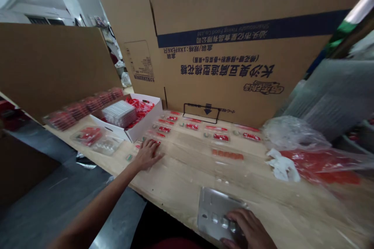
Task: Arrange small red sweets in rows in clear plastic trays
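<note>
My left hand (147,155) lies palm down on the table at the left, fingers over a small clear plastic pack with red in it and thumb stretched out to the side. The hand covers most of that pack. Close to my body, my right hand (251,227) is curled over the right side of a shiny metal plate (209,198), which carries a row of small, clear, rounded shapes. Its fingers hide part of the plate. Beyond the hands lie several clear packs with red contents, such as this pack (221,137), each near a slim red piece (216,128).
A white box (143,122) holds red pieces and a stack of white trays (119,113). Filled red packs (93,103) line the left. An orange-red strip (228,155) lies mid-table. White tissue (282,165) and a red plastic bag (318,163) are right. Tall cardboard (216,54) stands behind.
</note>
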Available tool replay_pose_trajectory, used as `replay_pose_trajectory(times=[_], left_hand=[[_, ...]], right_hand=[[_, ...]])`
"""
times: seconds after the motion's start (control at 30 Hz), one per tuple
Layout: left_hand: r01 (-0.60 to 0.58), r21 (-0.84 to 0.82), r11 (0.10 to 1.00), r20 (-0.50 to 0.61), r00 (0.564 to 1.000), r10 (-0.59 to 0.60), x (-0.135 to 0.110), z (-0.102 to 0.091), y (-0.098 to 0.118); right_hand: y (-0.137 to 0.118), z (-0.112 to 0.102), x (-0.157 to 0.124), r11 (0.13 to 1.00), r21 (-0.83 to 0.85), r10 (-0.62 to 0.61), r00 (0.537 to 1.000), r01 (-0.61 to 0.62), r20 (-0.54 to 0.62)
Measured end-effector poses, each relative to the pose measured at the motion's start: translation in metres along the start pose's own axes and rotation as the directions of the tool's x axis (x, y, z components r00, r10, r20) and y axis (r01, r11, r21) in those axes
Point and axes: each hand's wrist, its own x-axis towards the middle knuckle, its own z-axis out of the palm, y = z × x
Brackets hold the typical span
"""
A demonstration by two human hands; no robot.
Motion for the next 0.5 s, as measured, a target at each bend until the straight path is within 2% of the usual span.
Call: replay_pose_trajectory(times=[0.1, 0.2, 0.27, 0.37, 0.43, 0.5], left_hand=[[-0.034, 0.016, 0.999, -0.048, 0.998, 0.034, 0.018, 0.000, 0.003], [-0.132, 0.025, 0.991, -0.021, 0.991, 0.133, 0.053, -0.001, 0.026], [-0.214, 0.011, 0.977, 0.049, 0.976, 0.214, 0.084, 0.003, 0.050], [-0.253, -0.025, 0.967, 0.098, 0.962, 0.254, 0.129, 0.016, 0.081], [-0.246, -0.044, 0.968, 0.113, 0.962, 0.250, 0.148, 0.025, 0.091], [-0.239, -0.054, 0.970, 0.114, 0.963, 0.243, 0.156, 0.032, 0.092]], right_hand=[[-0.010, -0.004, 0.005, 0.996, -0.005, -0.083, 0.994, 0.084, 0.070], [-0.023, -0.012, 0.015, 0.991, -0.009, -0.127, 0.976, 0.131, 0.176], [-0.030, -0.022, 0.023, 0.997, 0.032, -0.075, 0.964, 0.069, 0.255], [-0.032, -0.034, 0.033, 0.984, 0.148, 0.044, 0.935, -0.102, 0.352], [-0.028, -0.037, 0.036, 0.963, 0.196, 0.102, 0.922, -0.186, 0.373], [-0.023, -0.035, 0.036, 0.948, 0.226, 0.134, 0.923, -0.226, 0.360]])
